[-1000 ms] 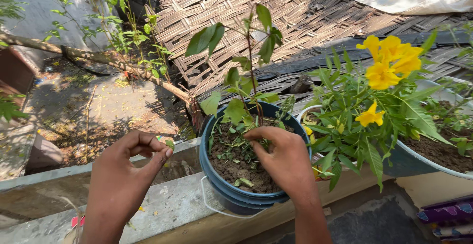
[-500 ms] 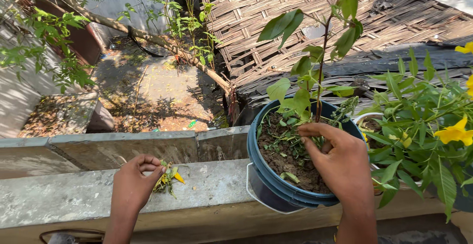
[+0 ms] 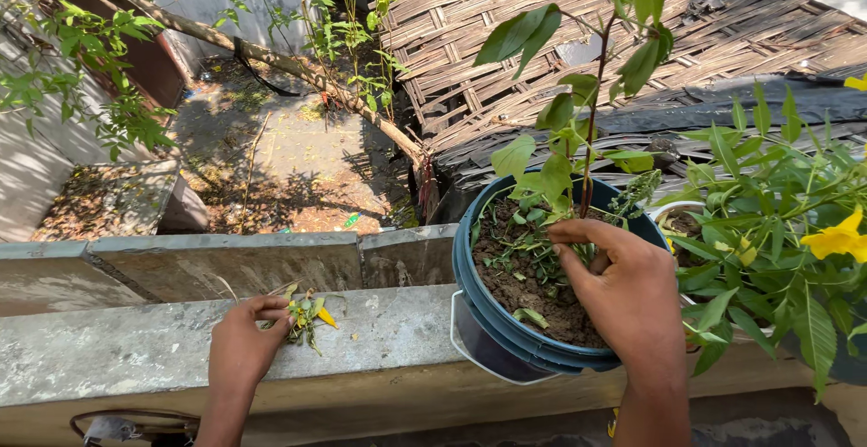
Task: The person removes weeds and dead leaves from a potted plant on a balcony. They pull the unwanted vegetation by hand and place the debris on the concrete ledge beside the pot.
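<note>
A blue plastic bucket (image 3: 506, 330) full of dark soil stands on a grey concrete ledge (image 3: 126, 352) and holds a thin young plant (image 3: 587, 131) with broad green leaves. My right hand (image 3: 623, 293) reaches into the bucket, its fingers pinched on small green weeds at the base of the stem. My left hand (image 3: 244, 343) rests on the ledge to the left. Its fingertips touch a small pile of pulled leaves (image 3: 307, 313), green and yellow. I cannot tell whether that hand still grips the pile.
A bushy plant with yellow flowers (image 3: 835, 239) fills the right side, in a pot next to the bucket. Beyond the ledge, far below, lie a paved yard (image 3: 271, 176), a slanting branch (image 3: 298, 77) and a woven bamboo roof (image 3: 542, 13).
The view swung left and down. My left hand went down from the air to the ledge and set the leaves there. My right hand stayed in the bucket.
</note>
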